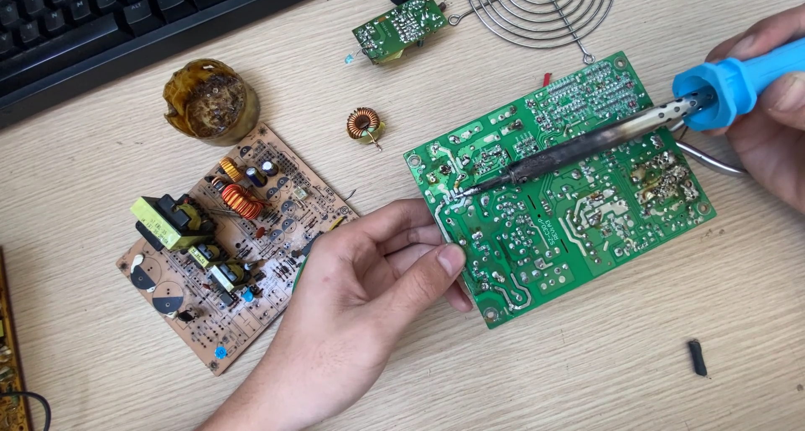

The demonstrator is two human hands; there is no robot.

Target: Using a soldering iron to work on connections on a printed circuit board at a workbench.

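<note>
1. The left hand [369, 272] comes in from the bottom and pinches the near left edge of the green board [558, 188], thumb on top and fingers tucked under. I think it should grip firmly so the board does not slide.
2. The right hand [767, 87] reaches in from the right edge, closed around the blue handle of the iron [587, 142]. A steady, low wrist would help keep the tip still.
3. The green board lies solder side up in the middle of the table [587, 355], turned at a slant.
4. The iron slants across the board, and its tip touches a shiny joint near the left end, close to the thumb. I would keep that thumb back from the hot tip.
5. A brown board [226, 246] with parts lies to the left, just beside the left hand.
6. A small copper coil [364, 124] sits apart, above the hand.
</note>
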